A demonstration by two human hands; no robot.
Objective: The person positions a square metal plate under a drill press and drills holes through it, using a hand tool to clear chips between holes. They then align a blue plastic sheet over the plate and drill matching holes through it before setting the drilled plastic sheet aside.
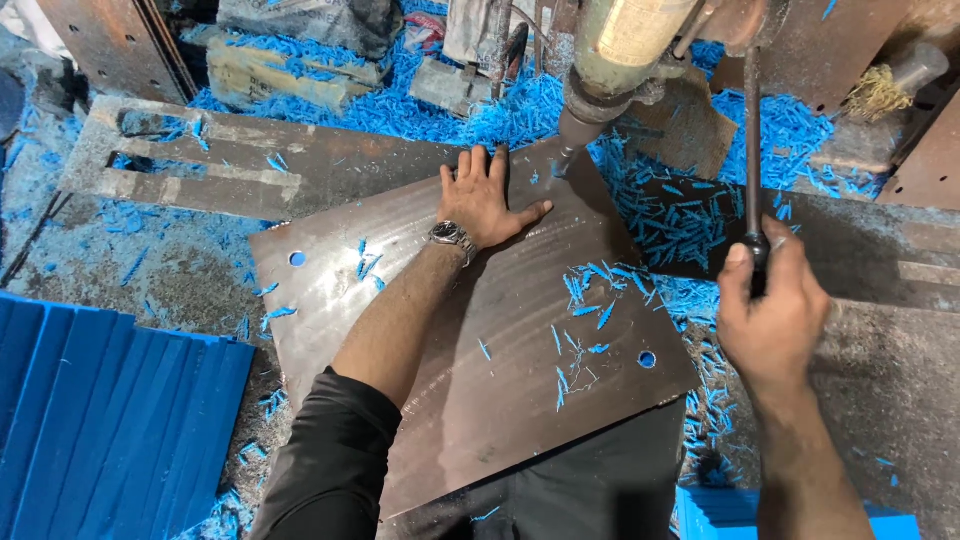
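Steel plate (500, 340), centre frame: heavy, stiff, likely slick; your left hand (483, 200) pressed flat, right hand (770, 310) clenched the drill lever (752, 150).

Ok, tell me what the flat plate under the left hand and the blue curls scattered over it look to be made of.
The plate looks like steel: dark brown-grey, dull sheen, fine scratch lines, clean round drilled holes. The blue curls look like plastic shavings, bright and matte, though painted swarf cannot be ruled out. The left hand lies flat on the plate; the right hand grips a dark lever, seemingly metal.
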